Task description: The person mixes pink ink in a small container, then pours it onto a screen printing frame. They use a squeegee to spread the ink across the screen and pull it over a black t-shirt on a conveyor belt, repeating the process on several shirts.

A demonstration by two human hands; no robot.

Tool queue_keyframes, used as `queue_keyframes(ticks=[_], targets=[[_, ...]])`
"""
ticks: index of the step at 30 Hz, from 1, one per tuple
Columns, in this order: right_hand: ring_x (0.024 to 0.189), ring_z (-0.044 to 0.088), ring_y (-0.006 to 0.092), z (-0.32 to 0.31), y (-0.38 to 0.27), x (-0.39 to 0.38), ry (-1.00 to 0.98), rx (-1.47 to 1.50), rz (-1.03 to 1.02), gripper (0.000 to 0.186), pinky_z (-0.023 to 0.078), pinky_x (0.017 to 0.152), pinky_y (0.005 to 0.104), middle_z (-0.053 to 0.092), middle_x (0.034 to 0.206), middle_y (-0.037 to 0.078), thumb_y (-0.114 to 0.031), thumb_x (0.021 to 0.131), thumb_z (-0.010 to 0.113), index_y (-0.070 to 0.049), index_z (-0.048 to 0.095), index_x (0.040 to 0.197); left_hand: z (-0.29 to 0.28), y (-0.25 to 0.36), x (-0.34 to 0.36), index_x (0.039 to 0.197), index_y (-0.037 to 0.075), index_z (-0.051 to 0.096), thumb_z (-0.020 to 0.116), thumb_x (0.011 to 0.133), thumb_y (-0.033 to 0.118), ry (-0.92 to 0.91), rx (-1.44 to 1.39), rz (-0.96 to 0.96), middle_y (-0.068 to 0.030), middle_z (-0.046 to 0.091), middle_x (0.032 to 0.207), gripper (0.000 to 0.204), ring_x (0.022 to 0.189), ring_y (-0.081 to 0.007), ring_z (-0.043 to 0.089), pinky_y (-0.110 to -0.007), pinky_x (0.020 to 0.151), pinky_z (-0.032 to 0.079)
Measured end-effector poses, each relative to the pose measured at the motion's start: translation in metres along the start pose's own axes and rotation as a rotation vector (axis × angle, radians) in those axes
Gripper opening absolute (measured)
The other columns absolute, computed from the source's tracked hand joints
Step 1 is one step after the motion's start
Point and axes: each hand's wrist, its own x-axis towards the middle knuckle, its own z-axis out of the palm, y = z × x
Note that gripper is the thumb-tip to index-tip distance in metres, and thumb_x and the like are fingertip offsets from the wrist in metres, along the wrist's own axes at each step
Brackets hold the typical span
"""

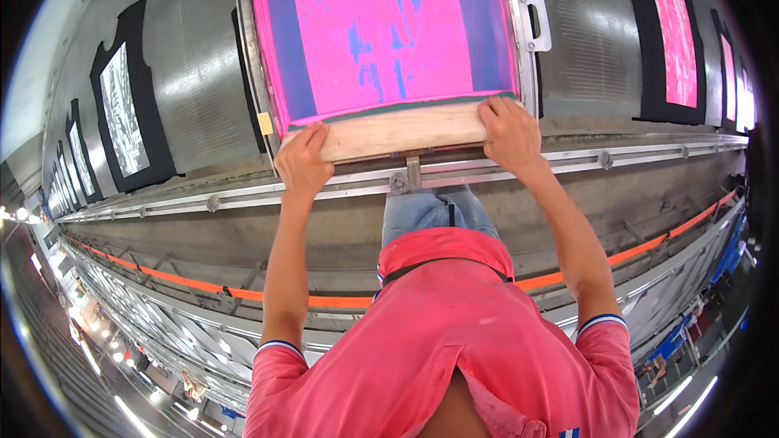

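Note:
A long wooden-handled squeegee [406, 131] lies across the near end of a screen printing frame [529, 73]. My left hand [305, 161] grips the handle's left end, and my right hand [511, 134] is closed round its right end. The squeegee's dark green blade edge touches the mesh along the handle's far side. Bright pink ink [381, 24] covers most of the mesh, with blue patches showing through and blue bands along both sides. What lies under the screen is hidden.
A white handle [535, 22] juts from the frame's right side. Black garment pieces with a grey print [124, 113] lie left on the long metal table [195, 57]; one with a pink print [670, 32] lies right. A metal rail [568, 164] runs along the near edge.

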Motion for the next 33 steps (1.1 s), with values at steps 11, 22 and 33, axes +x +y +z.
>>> queue_keyframes(ticks=[11, 22, 33], targets=[[0.119, 0.054, 0.0352, -0.032, 0.009, 0.007, -0.39, 0.383, 0.125, 0.07, 0.043, 0.1, 0.0423, 0.059, 0.126, 0.018, -0.055, 0.077, 0.068, -0.006, 0.059, 0.127, -0.019, 0.012, 0.001, 0.094, 0.011, 0.071, 0.072, 0.061, 0.012, -0.134, 0.109, -0.041, -0.005, 0.069, 0.099, 0.033, 0.106, -0.0293, 0.06, -0.053, 0.093, 0.042], [0.119, 0.052, 0.0342, -0.016, 0.131, 0.131, 0.31, 0.248, 0.657, 0.062, 0.044, 0.097, 0.0412, 0.049, 0.133, 0.024, -0.041, 0.084, 0.066, -0.008, 0.052, 0.134, 0.018, 0.086, 0.031, 0.099, 0.006, 0.066, 0.066, 0.065, 0.007, -0.182, -0.007, 0.035, -0.0087, 0.066, 0.105, 0.035, 0.12, -0.0308, 0.052, -0.066, 0.104, 0.028], [0.056, 0.049, 0.0156, 0.023, 0.175, 0.145, 0.318, 0.505, 0.739, 0.033, 0.039, 0.053, 0.0342, 0.056, 0.066, 0.007, -0.028, 0.094, 0.056, 0.003, 0.063, 0.085, 0.019, 0.094, 0.042, 0.098, 0.006, 0.067, 0.063, 0.066, 0.004, -0.257, -0.097, 0.022, -0.0084, 0.066, 0.104, 0.032, 0.118, -0.0291, 0.054, -0.062, 0.106, 0.028]])
